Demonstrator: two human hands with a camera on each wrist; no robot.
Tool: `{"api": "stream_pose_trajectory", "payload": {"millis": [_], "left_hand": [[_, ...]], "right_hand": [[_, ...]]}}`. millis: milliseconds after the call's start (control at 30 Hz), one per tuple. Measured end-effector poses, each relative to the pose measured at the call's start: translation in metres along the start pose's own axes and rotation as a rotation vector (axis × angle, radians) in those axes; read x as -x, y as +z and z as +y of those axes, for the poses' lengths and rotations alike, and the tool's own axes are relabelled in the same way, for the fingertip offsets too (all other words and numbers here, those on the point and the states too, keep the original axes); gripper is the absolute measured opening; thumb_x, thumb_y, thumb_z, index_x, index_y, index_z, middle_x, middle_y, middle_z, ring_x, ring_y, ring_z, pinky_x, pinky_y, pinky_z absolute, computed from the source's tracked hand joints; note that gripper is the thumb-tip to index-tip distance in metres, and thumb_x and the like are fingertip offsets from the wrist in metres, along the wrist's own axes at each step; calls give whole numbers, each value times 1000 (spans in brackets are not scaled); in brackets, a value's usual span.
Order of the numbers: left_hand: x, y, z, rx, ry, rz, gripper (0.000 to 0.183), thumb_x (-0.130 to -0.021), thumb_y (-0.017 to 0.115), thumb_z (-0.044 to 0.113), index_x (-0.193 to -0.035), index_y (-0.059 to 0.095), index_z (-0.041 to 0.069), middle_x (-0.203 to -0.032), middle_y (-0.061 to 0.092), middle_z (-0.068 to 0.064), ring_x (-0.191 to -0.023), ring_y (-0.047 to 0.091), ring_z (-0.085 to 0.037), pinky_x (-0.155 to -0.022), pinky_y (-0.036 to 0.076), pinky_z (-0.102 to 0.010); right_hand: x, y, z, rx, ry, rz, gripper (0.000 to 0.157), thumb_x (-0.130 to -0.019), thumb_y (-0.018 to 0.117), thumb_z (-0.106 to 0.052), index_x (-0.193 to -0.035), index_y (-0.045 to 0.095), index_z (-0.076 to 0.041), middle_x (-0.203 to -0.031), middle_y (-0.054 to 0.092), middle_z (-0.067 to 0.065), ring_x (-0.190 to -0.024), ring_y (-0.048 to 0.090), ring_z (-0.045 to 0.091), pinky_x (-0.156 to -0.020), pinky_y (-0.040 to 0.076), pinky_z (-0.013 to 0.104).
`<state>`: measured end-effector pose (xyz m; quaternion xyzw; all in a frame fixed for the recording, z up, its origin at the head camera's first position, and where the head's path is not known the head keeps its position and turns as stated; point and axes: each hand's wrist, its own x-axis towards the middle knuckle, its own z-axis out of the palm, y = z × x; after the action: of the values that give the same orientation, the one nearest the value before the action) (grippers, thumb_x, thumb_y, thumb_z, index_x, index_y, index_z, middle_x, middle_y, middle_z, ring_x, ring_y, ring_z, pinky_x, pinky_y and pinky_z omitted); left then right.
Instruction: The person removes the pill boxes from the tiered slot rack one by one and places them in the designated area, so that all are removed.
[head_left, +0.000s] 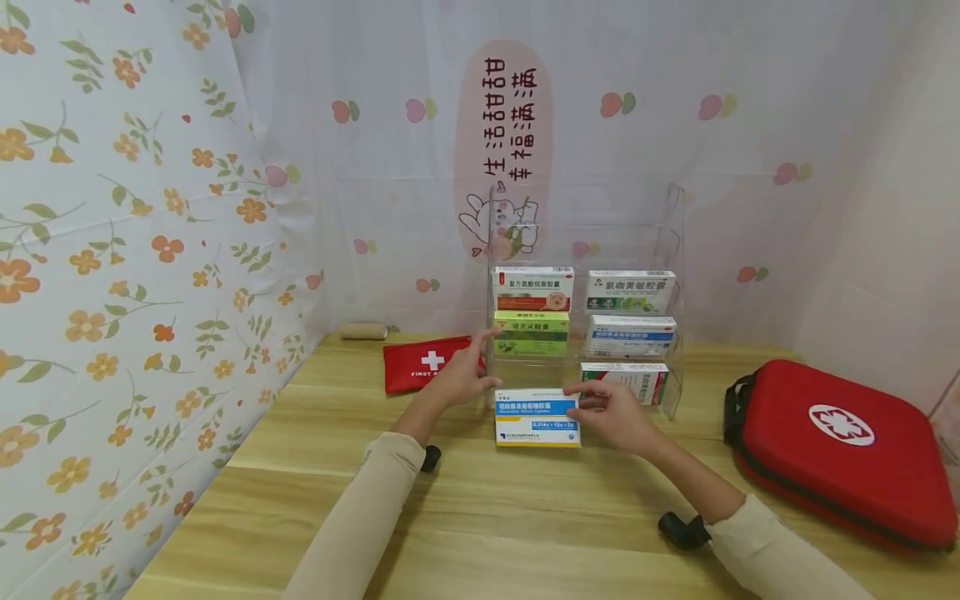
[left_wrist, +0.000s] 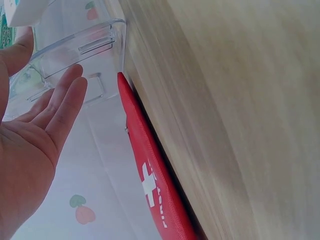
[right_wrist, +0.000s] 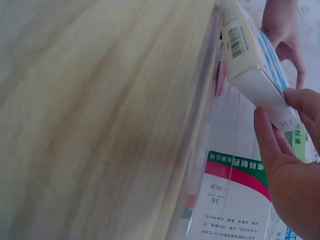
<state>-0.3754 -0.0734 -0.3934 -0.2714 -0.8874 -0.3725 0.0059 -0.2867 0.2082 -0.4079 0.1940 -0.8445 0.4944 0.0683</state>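
My right hand (head_left: 621,417) pinches the right end of a white medicine box (head_left: 536,427) with a blue band and yellow stripe, held tilted before the clear acrylic rack (head_left: 677,218). In the right wrist view its thumb and fingers (right_wrist: 267,135) grip the box's end. My left hand (head_left: 459,379) is by the box's upper left corner, fingers spread; in the left wrist view its fingers (left_wrist: 65,107) extend beside the rack, and the thumb is close to a white box corner (left_wrist: 22,11). Whether the thumb touches it I cannot tell.
The rack holds a red-white box (head_left: 533,289), a green box (head_left: 531,335), and several others on the right, including a green-red box (head_left: 637,382). A red first aid pouch (head_left: 408,367) lies left; a red case (head_left: 840,467) lies right. A beige roll (head_left: 363,331) sits behind.
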Motion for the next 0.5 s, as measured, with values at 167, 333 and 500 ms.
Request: {"api": "stream_pose_trajectory", "payload": {"millis": [167,333,500], "left_hand": [[1,1,1,-1,-12,-4,90,-86,77,11,-152,18,30,-129,55,-20,-92,67,-23,-82,57,-36],[0,1,1,-3,-15,-6,90,-87,77,12,-152,18,30,-130,54,-20,-93,67,-23,-82,57,-36],[0,1,0,-13,-15,-4,90,-87,77,14,-152,17,31,-130,54,-20,-95,66,-24,-82,57,-36]], "right_hand": [[-1,-1,5,-7,-9,-26,27,-86,76,-4,-112,71,0,-118,66,22,-97,70,32,-73,58,27],[-3,-1,7,-25,-20,-56,24,-87,74,-2,-111,72,0,-118,66,23,-79,70,24,-58,53,21],[-2,-1,11,13,-43,-108,13,-90,70,-1,-102,73,0,-117,65,23,-92,71,26,-70,57,24]]}}
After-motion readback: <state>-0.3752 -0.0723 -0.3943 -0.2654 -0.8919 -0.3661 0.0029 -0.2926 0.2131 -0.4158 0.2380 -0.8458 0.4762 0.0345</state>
